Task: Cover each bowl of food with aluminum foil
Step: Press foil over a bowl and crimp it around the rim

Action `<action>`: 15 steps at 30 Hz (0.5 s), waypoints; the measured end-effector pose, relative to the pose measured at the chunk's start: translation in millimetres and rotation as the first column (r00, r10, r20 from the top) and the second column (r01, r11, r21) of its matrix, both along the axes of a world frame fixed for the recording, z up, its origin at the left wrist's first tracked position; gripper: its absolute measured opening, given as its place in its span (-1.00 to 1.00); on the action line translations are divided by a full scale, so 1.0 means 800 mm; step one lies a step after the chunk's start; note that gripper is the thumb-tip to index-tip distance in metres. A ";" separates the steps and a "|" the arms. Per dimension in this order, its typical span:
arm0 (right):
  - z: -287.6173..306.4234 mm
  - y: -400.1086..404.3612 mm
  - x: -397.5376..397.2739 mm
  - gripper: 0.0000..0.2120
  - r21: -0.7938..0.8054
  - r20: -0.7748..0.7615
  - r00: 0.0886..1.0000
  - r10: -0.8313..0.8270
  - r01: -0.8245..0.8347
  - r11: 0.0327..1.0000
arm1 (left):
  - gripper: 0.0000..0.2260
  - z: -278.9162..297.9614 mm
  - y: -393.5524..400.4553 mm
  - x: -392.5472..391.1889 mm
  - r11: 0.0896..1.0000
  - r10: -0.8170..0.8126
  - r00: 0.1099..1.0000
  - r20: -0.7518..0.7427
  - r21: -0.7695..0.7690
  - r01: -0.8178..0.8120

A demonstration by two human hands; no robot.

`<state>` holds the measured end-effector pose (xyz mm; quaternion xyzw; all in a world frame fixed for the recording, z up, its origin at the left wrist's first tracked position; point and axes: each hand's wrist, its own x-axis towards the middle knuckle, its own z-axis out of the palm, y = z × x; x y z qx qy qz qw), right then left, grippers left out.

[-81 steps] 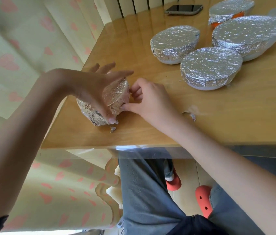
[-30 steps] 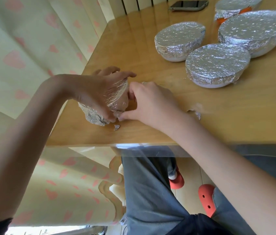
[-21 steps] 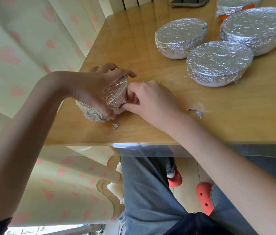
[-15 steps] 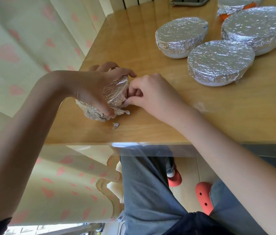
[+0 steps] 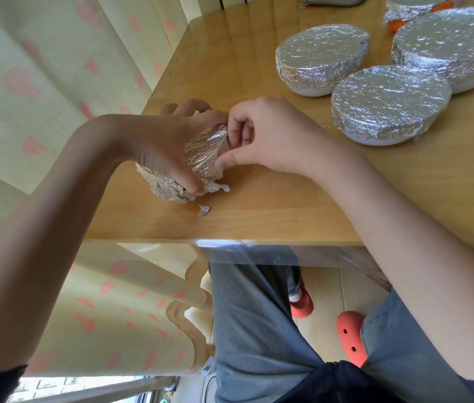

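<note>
Five foil-covered bowls were in view on the wooden table: one small bowl in the hands at centre left of the frame, and four others grouped at the upper right. Of those four, the nearest round white bowl and the second white bowl behind it showed pale bases under crinkled, tightly folded silver tops; a larger oval bowl ran to the right edge, and an orange bowl was cut off by the top edge. One dark phone lay at the top edge, only partly in frame. One tiny scrap of foil sat on the wood just below the small bowl, apart from it. The small bowl's foil was wrinkled and shiny, loose at the lower edge where a torn tail stuck out to the right. The left hand came in from the left, wrist bent, fingers curled over the bowl's top and thumb tucked under its lower side, gripping it tilted on the table. The right hand reached from the lower right, its fingers curled and its thumb pressed against the foil, pinching the wrap at the bowl's right side.
</note>
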<state>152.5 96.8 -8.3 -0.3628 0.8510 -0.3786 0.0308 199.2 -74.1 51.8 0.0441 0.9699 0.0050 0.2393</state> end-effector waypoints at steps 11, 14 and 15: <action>0.004 -0.003 -0.002 -0.68 -0.089 0.193 0.975 0.112 -0.097 0.991 | -0.05 -0.003 0.000 -0.001 1.000 -0.002 1.000 -0.016 -0.018 0.002; 0.006 -0.007 -0.001 -0.70 -0.102 0.162 0.977 0.136 -0.121 0.987 | -0.07 -0.003 0.000 -0.001 1.000 0.001 1.000 -0.016 -0.015 -0.002; 0.004 -0.006 0.000 -0.71 -0.110 0.157 0.979 0.132 -0.116 0.987 | -0.08 -0.003 0.000 -0.002 1.000 -0.003 1.000 -0.019 -0.023 0.002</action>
